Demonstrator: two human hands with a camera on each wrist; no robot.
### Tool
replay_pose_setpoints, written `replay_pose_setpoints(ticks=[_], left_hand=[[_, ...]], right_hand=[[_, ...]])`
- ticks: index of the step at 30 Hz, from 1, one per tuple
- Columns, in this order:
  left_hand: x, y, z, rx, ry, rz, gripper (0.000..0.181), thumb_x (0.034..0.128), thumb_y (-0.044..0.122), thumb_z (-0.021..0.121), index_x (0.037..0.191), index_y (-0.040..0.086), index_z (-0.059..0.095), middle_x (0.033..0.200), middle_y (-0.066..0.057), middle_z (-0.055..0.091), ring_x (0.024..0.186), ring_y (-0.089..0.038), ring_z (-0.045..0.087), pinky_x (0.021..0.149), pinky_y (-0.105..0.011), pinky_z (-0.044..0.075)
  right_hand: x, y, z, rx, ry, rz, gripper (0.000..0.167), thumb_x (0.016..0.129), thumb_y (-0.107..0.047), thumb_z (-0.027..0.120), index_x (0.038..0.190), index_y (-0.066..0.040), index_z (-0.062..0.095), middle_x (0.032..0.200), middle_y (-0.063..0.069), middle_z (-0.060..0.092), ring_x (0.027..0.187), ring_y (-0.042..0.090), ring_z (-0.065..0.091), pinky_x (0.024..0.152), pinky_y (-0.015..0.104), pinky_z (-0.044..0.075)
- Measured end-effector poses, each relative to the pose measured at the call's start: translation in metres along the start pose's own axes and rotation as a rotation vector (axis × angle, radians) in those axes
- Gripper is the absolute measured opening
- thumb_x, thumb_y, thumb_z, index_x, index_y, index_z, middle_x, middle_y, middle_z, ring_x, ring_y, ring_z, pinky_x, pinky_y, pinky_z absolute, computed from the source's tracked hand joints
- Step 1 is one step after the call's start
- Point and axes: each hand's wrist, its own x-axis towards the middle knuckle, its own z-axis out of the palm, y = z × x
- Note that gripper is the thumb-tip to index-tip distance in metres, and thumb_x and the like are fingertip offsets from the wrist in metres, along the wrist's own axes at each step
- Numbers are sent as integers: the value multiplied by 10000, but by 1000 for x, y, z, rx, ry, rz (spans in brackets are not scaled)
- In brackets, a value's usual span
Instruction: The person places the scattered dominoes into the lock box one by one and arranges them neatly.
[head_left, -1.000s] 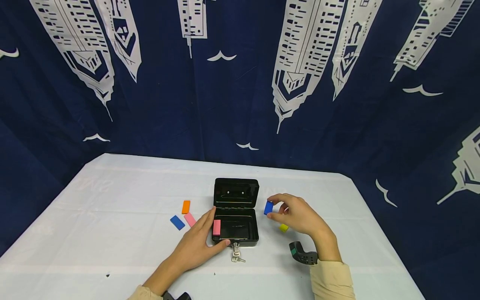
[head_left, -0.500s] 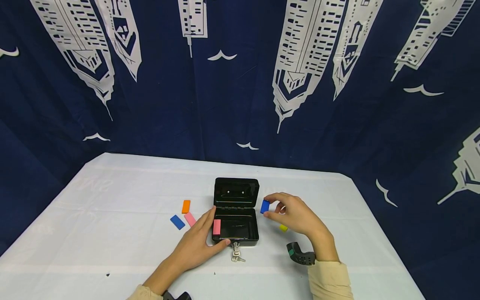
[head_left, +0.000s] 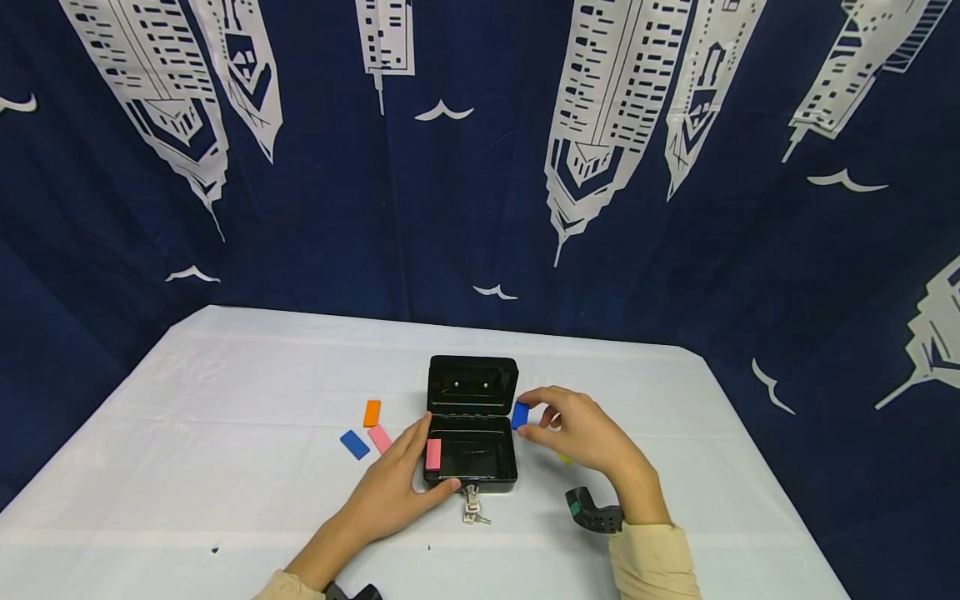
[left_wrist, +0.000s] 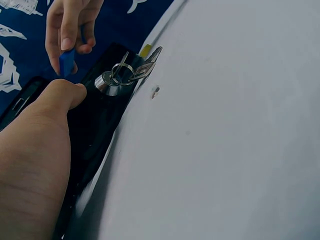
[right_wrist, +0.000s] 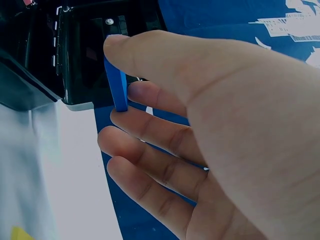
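- Head view: the right hand has moved leftward since the earlier frames, bringing the held blue block from clear of the box to its right rim; whether they touch I cannot tell.
- Its thumb and index finger pinch the block by its ends, so the long axis runs from the thumb, at the near end, to the index finger, at the far end.
- The yellow block below the right palm is now more covered than before.
- The left hand looks unchanged: extended fingers along the box's left side, thumb on the front edge, just beside one lock.
- Counted: two blue blocks, one pinched and one flat blue block left of the left fingers; two pink, one inside the box right of them, one on the table beside them; one orange block beyond; one yellow.
- Left wrist view: the left thumb rests on the box beside the lock and its key ring; the held block hangs past the thumb tip, long axis steep. The other left fingers are hidden.
- Right wrist view: the held block shows narrow side on, slightly tilted, stretching from the thumb tip to a fingertip below.
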Motion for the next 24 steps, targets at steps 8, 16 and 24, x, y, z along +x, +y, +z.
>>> replay_pose_setpoints(ticks=[8, 16, 24], left_hand=[[0, -1, 1, 3, 0, -7, 1077, 861, 722, 675, 1665, 188, 197, 1690, -32, 300, 1500, -257, 398, 1170, -518, 411], [0, 1, 0, 4, -13, -19, 1075, 861, 712, 684, 1665, 189, 198, 1689, -45, 302, 1494, -277, 407, 1161, -533, 419], [0, 1, -1, 9, -10, -13, 1075, 863, 714, 680, 1666, 191, 194, 1684, -58, 313, 1491, -285, 412, 1155, -535, 425]], right_hand=[[1, -4, 4, -3, -9, -27, 389, 902, -281, 799, 1255, -138, 719, 1128, -51, 724, 833, 80, 600, 786, 306, 549], [2, -9, 9, 2, -27, -54, 404, 909, -290, 796, 1270, -132, 710, 1161, -30, 728, 866, 174, 652, 785, 299, 551], [5, -14, 13, -18, -46, -57, 407, 905, -308, 798, 1263, -136, 712, 1106, -41, 719, 833, 95, 610, 740, 270, 530]])
